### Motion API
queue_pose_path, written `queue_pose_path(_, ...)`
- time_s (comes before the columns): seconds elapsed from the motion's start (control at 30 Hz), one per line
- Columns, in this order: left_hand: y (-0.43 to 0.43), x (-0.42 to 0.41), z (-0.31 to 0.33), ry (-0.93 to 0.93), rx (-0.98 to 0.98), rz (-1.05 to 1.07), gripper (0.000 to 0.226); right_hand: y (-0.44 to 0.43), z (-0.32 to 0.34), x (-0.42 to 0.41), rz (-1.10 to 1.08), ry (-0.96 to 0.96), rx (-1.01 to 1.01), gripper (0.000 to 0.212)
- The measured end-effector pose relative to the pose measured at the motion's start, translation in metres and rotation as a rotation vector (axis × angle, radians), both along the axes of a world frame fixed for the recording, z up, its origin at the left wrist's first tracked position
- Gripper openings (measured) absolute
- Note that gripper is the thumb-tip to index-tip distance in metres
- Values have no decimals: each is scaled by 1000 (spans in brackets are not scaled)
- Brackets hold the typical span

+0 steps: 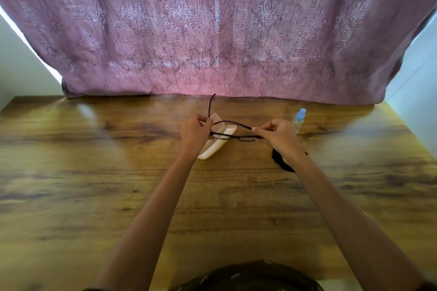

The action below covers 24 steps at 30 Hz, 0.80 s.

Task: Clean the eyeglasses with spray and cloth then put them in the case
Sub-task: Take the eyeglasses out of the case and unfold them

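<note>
Holding the eyeglasses (233, 136) between both hands just above centre of the frame, the person looked to be late in the task, at the fold-and-store step, though that was only a judgement. The left hand (195, 133) pinched the frame at its left end, and the right hand (277, 134) pinched it at the right end, fingers curled round the thin dark rim. Neither the spray bottle (298, 119) nor the cloth (281, 162) was in hand. The bottle stood upright with its blue cap on, right of centre just beyond the right hand, and the black cloth lay crumpled on the table (94, 172), partly hidden under the right wrist. The white case (216, 146) lay open directly beneath the glasses, near the left hand. Whether the lenses were clean could not be told. What was left, it seemed, was folding the arms and laying the glasses in the case, then closing it.

The glasses were slim and dark-framed, held roughly level. One arm stuck up toward the purple curtain (212, 30); the other curved across between the hands.
</note>
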<state>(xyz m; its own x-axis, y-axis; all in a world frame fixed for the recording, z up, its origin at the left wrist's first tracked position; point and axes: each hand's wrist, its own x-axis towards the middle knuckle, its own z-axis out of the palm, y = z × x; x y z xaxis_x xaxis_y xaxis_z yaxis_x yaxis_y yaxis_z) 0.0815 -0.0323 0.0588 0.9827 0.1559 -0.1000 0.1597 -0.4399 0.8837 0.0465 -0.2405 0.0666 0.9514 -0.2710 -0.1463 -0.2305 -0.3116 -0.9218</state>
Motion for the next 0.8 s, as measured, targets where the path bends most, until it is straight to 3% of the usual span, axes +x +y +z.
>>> queue_pose_path(0.13, 1, 2, 0, 42, -88, 27, 13, 4, 0, 1, -74, -73, -29, 25)
queue_pose_path(0.4, 4, 0, 7, -64, -161, -60, 43, 3, 16, 10, -164, -84, 65, 19)
queue_pose_path(0.53, 8, -1, 14, -289, 19, -238, 32, -5, 26, 18, -178, -50, 128, 9)
queue_pose_path(0.63, 17, 0, 12, -535, 292, -336, 29, -13, 37, 25, -180, -57, 160, 3)
queue_pose_path(0.8, 17, 2, 31, -900, 555, -483, 26, -20, 57, 35, -176, 67, 331, 20)
